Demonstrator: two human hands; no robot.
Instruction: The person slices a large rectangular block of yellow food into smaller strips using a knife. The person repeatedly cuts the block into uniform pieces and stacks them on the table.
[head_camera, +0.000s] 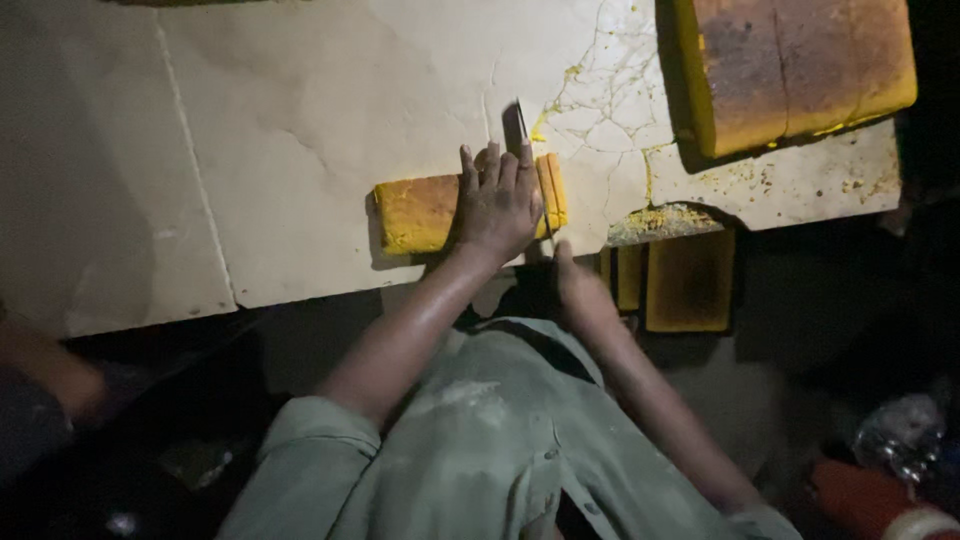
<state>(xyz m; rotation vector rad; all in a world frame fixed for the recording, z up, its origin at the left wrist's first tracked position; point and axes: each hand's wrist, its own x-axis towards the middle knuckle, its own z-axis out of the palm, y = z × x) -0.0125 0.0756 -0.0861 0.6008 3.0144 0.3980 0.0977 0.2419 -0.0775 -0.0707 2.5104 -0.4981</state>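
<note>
- The left hand (497, 203) lies flat, fingers spread, palm down on top of a long yellow-brown loaf (425, 210), pressing on its right part; it grips nothing, only bears down.
- The right hand (580, 285) sits just below the loaf's right end, at the table edge, closed around what seems to be the handle of a knife (516, 127); the handle itself is hidden in the dark.
- The knife blade stands across the loaf near its right end, its tip showing just beyond the loaf's far side, beside the left fingertips.
- A thin slice (553, 192) stands at the loaf's right end, touching it, on the far side of the blade.
- The loaf lies lengthwise on a pale table (280, 130), close to the near edge.
- Right of the loaf, yellow crumbs (655, 215) are strewn over the cracked surface.
- Further right of the loaf and toward the far side, a large loaf (800, 65) with a dark brown crust rests on the table.
- Below the table edge, right of the loaf, more cut pieces (690, 280) stand in shadow.
</note>
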